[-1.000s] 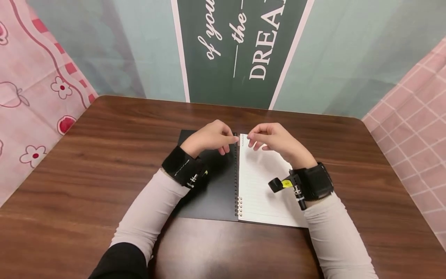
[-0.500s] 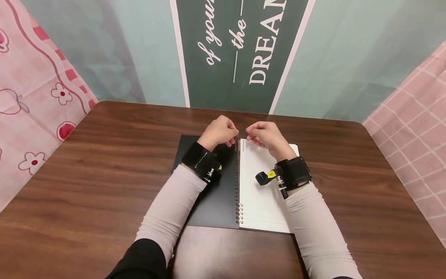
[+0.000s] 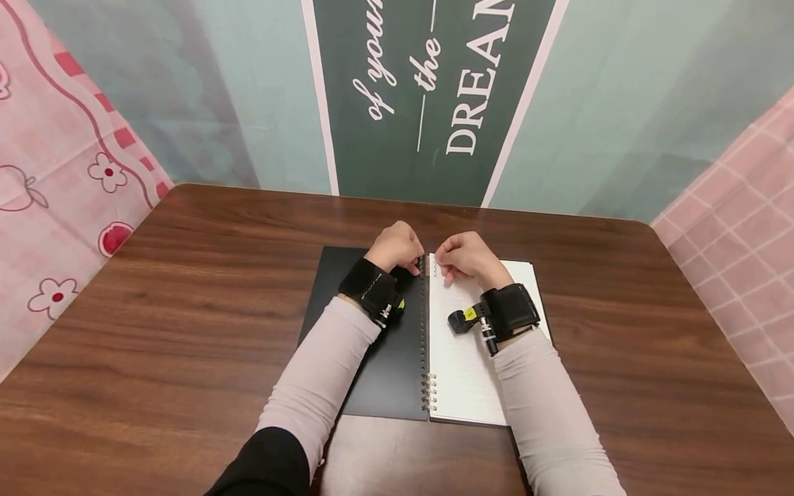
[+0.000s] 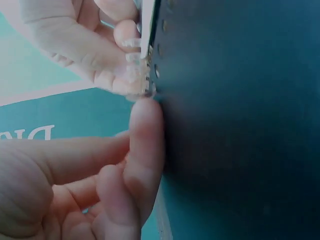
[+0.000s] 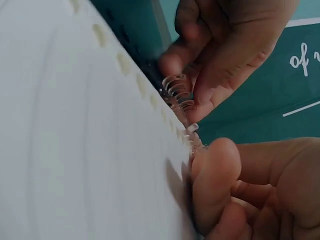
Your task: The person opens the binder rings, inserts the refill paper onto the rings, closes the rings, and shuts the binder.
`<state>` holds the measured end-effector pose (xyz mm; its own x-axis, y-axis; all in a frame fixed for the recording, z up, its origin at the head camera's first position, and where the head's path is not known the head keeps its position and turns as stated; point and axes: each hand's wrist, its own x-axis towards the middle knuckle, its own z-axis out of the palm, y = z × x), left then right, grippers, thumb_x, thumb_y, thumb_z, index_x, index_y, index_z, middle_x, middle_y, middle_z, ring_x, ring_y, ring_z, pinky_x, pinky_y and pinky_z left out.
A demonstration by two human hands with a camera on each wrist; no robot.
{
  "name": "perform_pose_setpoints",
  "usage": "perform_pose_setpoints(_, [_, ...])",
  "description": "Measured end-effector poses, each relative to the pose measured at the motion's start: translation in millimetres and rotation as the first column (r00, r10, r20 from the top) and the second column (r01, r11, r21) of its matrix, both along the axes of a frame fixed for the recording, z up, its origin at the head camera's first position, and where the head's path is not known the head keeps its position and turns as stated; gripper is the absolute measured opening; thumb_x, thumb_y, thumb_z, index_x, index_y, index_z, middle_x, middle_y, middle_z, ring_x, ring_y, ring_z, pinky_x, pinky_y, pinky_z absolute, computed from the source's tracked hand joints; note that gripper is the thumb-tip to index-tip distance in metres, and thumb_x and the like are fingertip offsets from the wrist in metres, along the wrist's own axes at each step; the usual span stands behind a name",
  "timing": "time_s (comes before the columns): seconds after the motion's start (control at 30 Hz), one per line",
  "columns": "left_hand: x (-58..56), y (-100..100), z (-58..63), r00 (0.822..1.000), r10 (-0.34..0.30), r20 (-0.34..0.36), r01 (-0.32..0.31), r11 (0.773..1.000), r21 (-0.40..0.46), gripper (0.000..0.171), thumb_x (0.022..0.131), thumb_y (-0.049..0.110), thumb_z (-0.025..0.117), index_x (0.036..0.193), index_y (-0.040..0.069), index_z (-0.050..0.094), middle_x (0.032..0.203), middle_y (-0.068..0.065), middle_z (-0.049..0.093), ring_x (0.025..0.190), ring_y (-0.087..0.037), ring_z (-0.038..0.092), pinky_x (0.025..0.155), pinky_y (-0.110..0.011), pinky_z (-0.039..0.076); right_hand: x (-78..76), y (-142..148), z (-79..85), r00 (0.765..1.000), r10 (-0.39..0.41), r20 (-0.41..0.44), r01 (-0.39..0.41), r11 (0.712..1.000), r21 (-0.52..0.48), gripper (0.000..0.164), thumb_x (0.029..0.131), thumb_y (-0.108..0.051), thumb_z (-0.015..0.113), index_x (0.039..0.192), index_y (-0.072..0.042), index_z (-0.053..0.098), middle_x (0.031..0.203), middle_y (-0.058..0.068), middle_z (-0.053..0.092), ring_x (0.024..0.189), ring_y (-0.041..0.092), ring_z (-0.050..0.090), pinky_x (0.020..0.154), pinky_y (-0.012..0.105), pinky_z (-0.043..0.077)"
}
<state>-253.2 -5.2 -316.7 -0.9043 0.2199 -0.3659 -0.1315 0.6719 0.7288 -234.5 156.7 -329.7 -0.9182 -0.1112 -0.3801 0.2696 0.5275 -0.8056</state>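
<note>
An open loose-leaf notebook lies on the table, its black cover [image 3: 378, 379] on the left and its white lined pages [image 3: 462, 386] on the right. At the top of the spine my left hand [image 3: 395, 246] pinches a strip of clear plastic binder rings [image 5: 177, 90] between thumb and finger. Close beside it, my right hand [image 3: 466, 256] has its thumb and fingers curled at the same rings and the page edge. In the left wrist view, rings show along the cover's punched holes. A second set of clear rings [image 3: 429, 393] sits at the spine's bottom.
A brown wooden table [image 3: 217, 310] carries the notebook. Behind it hangs a green and teal backdrop [image 3: 397, 165] with white lettering. Pink patterned cloth [image 3: 74, 207] hangs at left and pink checked cloth [image 3: 738, 241] at right.
Both hands have come down from beyond the notebook's top edge onto the top of the spine. The notebook stays in place on the table; the head view has shifted slightly.
</note>
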Motion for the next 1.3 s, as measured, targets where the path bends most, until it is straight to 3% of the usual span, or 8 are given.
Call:
perform_pose_setpoints(0.13, [-1.3,0,0.6,1.0,0.013,-0.013,-0.013,0.999,-0.038,0.015,0.094,0.006,0.059,0.087,0.003,0.072,0.058,-0.001,0.058,0.051,-0.008,0.065,0.057,-0.019,0.045,-2.7,-3,0.7,1.0,0.002,-0.016,-0.002,1.0,0.002,0.012,0.097,-0.002,0.056,0.103,0.006,0.062,0.065,0.003,0.056,0.047,0.01,0.058,0.05,0.02,0.046])
perform_pose_setpoints(0.47, [-8.3,5,6.1,1.0,0.016,-0.023,-0.016,1.0,-0.004,0.01,0.094,0.007,0.063,0.092,0.0,0.07,0.058,-0.002,0.054,0.049,-0.008,0.062,0.05,-0.018,0.041,-8.4,-5,8.6,0.999,0.002,-0.042,-0.001,1.0,0.022,0.014,0.099,-0.004,0.055,0.107,0.005,0.061,0.066,0.003,0.055,0.047,0.01,0.059,0.051,0.02,0.044])
perform_pose_setpoints(0.6, [-9.2,1,0.6,1.0,0.013,-0.003,-0.013,0.997,0.071,0.012,0.095,0.009,0.064,0.094,-0.002,0.07,0.055,-0.001,0.055,0.048,-0.007,0.06,0.051,-0.017,0.042,-7.8,-5,7.4,0.999,0.001,-0.041,0.0,1.0,0.023,0.014,0.099,-0.003,0.054,0.108,0.005,0.061,0.067,0.003,0.054,0.046,0.01,0.059,0.052,0.02,0.044])
perform_pose_setpoints(0.77, [-8.5,-5,-10.2,1.0,-0.016,0.001,0.016,0.982,0.19,0.015,0.095,0.002,0.058,0.098,-0.007,0.07,0.053,0.0,0.056,0.048,-0.006,0.059,0.051,-0.017,0.04,-7.2,-4,1.2,0.994,0.041,-0.103,-0.039,0.999,0.019,0.011,0.098,0.0,0.055,0.106,0.005,0.061,0.066,0.004,0.054,0.046,0.011,0.059,0.052,0.021,0.047])
perform_pose_setpoints(1.0, [-7.6,-6,-14.4,0.998,-0.054,-0.025,0.058,0.978,0.203,0.014,0.093,0.0,0.057,0.096,-0.006,0.07,0.053,0.0,0.055,0.049,-0.007,0.058,0.05,-0.019,0.038,-6.8,-3,-1.9,0.984,0.085,-0.159,-0.079,0.996,0.04,0.009,0.097,0.0,0.057,0.103,0.005,0.062,0.065,0.004,0.054,0.046,0.012,0.058,0.053,0.022,0.047])
perform_pose_setpoints(1.3, [-9.9,-13,-24.8,0.997,-0.08,-0.005,0.078,0.951,0.298,0.013,0.093,0.0,0.057,0.094,-0.007,0.068,0.053,0.001,0.059,0.048,-0.006,0.058,0.049,-0.018,0.036,-8.2,-3,-7.7,0.986,0.111,-0.127,-0.107,0.993,0.039,0.011,0.098,-0.004,0.058,0.105,0.004,0.06,0.065,0.002,0.054,0.047,0.011,0.059,0.057,0.022,0.048])
